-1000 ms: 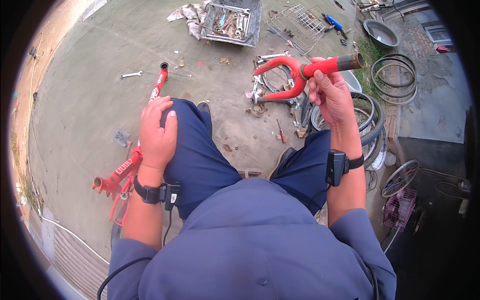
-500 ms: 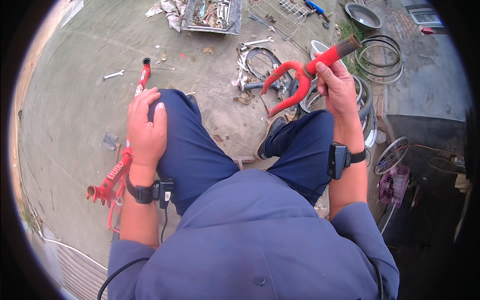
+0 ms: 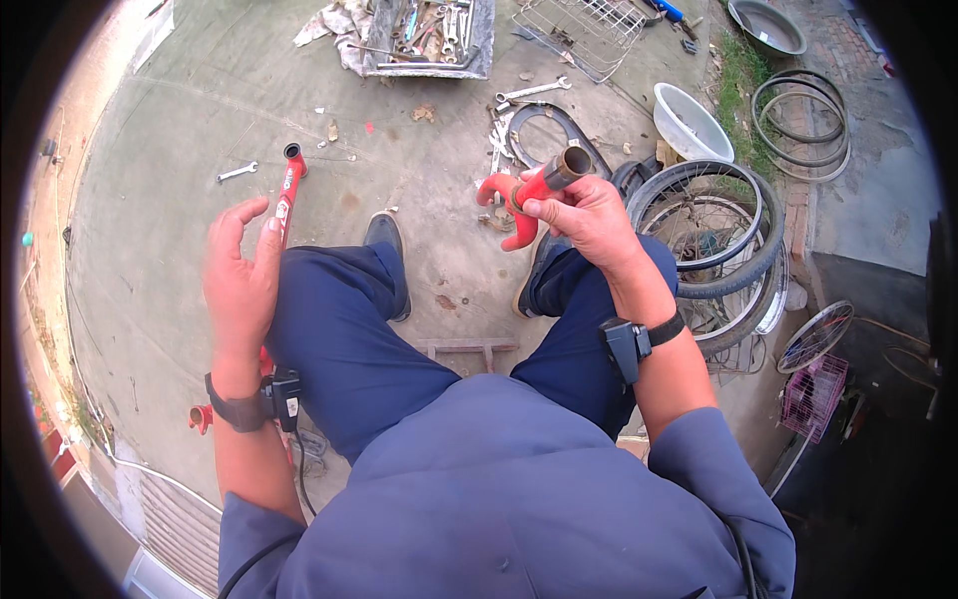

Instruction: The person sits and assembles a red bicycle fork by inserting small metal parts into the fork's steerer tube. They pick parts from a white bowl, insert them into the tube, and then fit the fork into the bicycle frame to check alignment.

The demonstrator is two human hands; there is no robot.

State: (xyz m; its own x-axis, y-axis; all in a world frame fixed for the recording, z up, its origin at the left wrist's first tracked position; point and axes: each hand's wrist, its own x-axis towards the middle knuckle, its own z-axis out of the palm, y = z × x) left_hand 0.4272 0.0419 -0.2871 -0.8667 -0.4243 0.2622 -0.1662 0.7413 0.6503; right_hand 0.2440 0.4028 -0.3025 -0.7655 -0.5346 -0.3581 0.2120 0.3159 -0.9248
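Between my right hand's (image 3: pixel 589 225) thumb and fingers is a red bicycle fork (image 3: pixel 521 207). Its bare metal steerer tube points up and toward the far right, and its two legs are turned to the left. My left hand (image 3: pixel 242 270) is raised beside my left knee, fingers apart, with nothing held in it. A red bicycle frame (image 3: pixel 286 195) lies on the left, partly hidden behind that hand and forearm; one tube end shows beyond the fingers and another near my wrist.
A tray of tools (image 3: pixel 429 45) lies far ahead, a wrench (image 3: pixel 238 172) on the ground at left. On the right are stacked bicycle wheels (image 3: pixel 699 225), a white basin (image 3: pixel 693 125) and loose tyres (image 3: pixel 798 125). A wire basket (image 3: pixel 584 30) is at the back.
My right hand has brought the fork leftward and nearer, turning its steerer tube toward me. My left hand has lifted off my knee and moved left.
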